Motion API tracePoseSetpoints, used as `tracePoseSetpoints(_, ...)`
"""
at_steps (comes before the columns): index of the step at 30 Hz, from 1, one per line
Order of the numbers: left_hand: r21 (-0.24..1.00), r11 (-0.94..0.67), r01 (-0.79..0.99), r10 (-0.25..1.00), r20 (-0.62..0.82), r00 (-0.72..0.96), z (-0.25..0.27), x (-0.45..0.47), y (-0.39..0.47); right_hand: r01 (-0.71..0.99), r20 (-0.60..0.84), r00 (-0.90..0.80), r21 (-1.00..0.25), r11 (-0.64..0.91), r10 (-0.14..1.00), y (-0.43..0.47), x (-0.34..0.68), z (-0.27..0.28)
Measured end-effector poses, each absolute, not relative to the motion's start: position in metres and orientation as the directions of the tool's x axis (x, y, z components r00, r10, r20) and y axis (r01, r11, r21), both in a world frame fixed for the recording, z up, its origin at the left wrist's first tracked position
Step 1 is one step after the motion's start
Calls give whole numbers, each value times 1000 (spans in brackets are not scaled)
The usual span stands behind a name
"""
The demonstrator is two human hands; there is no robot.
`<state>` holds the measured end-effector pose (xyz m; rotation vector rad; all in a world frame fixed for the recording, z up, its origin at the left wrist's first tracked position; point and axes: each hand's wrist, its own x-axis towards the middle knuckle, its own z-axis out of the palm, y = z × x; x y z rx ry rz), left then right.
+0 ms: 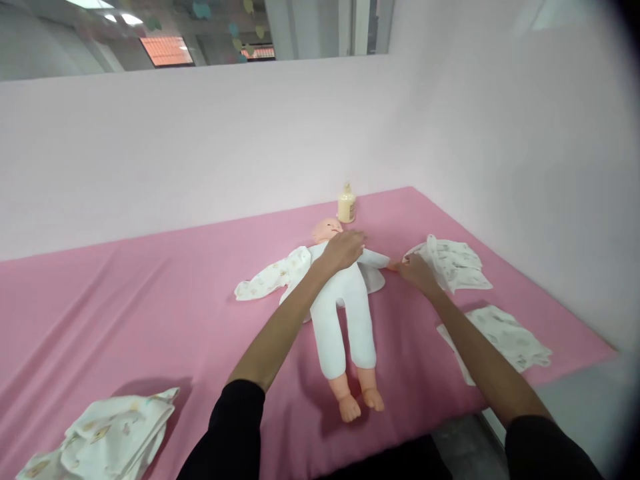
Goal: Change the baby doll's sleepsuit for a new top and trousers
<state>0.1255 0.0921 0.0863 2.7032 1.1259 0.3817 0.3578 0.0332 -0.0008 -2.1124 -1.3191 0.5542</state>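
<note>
A baby doll [340,297] in a white fabric body lies on its back, bare feet toward me. A white printed baby shirt [273,277] covers its arm on the left of the view, and part of the cloth spreads under the body. My left hand [345,249] lies across the doll's upper chest and shoulder, fingers bent; what they grip is hidden. At the doll's other arm, whose sleeve is plain white, my right hand [417,272] has its fingers closed round the doll's hand [394,265].
A pump bottle [346,205] stands behind the doll's head. Folded white cloths lie on the right, one farther back [463,263] and one nearer [513,337]. Another printed cloth [110,437] is at the front left. The pink sheet [200,320] meets walls behind and right.
</note>
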Motion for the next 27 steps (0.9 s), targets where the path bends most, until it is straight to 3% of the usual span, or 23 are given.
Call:
tracePoseSetpoints(4, 147, -722, 676, 670, -95, 736, 69, 172, 115, 595, -95, 447, -711, -375, 889, 46, 364, -4)
tracePoseSetpoints(11, 97, -704, 704, 680, -196, 707, 34, 199, 136, 479, -152, 443, -793, -376, 884, 52, 376, -16)
tracePoseSetpoints(21, 157, -705, 692, 694, -48, 718, 41, 178, 138, 404, -35, 605, -847, -345, 795, 50, 390, -5)
tracePoseSetpoints(27, 288, -688, 666, 709, 68, 702, 50, 159, 136, 471, -70, 386, -842, -262, 920, 75, 351, -2)
